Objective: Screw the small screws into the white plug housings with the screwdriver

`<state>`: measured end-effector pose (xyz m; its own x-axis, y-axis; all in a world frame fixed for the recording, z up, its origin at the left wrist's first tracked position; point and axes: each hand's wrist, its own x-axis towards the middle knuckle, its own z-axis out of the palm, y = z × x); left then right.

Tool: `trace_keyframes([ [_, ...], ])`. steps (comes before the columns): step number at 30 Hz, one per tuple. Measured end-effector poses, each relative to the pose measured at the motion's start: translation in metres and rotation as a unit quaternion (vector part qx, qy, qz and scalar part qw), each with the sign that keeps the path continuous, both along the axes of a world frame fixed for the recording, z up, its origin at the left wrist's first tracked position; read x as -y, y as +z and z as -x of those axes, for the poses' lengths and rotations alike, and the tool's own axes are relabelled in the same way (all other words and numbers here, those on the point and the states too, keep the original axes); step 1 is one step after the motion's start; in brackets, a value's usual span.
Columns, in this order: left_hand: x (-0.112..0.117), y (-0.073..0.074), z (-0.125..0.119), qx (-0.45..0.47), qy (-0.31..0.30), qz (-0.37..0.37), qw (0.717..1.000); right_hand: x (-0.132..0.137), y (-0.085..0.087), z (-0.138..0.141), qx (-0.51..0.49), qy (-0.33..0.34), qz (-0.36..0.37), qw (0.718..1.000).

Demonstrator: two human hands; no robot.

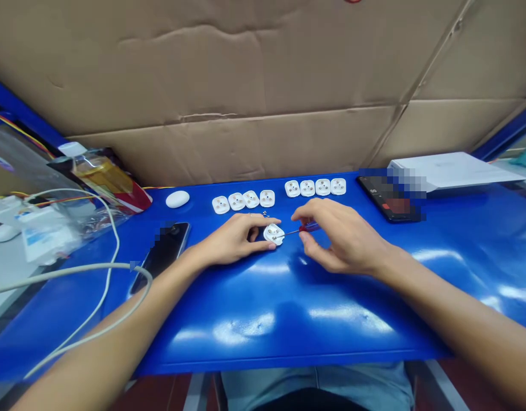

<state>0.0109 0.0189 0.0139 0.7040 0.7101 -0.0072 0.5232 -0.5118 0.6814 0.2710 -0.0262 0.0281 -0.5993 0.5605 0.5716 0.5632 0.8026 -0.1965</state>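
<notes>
My left hand (233,237) grips a small white plastic casing with metal contacts (273,234) between thumb and forefinger, down at the blue table. In my right hand (344,237) is a screwdriver (292,232) with a red handle, mostly hidden by the fingers. Its thin shaft points left, and the tip reaches the inside of the casing. Just behind the casing lie a few tiny metal parts (265,214), too small to name. Similar white casings stand in two groups at the back, a left row (237,201) and a right row (315,188).
A phone (171,251) lies beside my left forearm, near a white cable (113,228) and a bottle of yellow liquid (98,171). A white oval object (177,198) sits at the back. To the right are a dark phone-like device (385,200) and a white box (455,170). Cardboard (246,74) walls the rear.
</notes>
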Motion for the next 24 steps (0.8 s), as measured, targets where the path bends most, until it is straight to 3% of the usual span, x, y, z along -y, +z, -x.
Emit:
trace_keyframes([
  [4,0.0006,0.002,-0.0004,-0.007,-0.001,-0.005,1.0,-0.0007,-0.0017,-0.0013,0.025,-0.049,-0.008,0.998],
  [24,0.0011,0.001,0.0,0.009,-0.011,-0.029,0.999,-0.0042,-0.0035,-0.0017,0.0,0.033,-0.021,0.999],
])
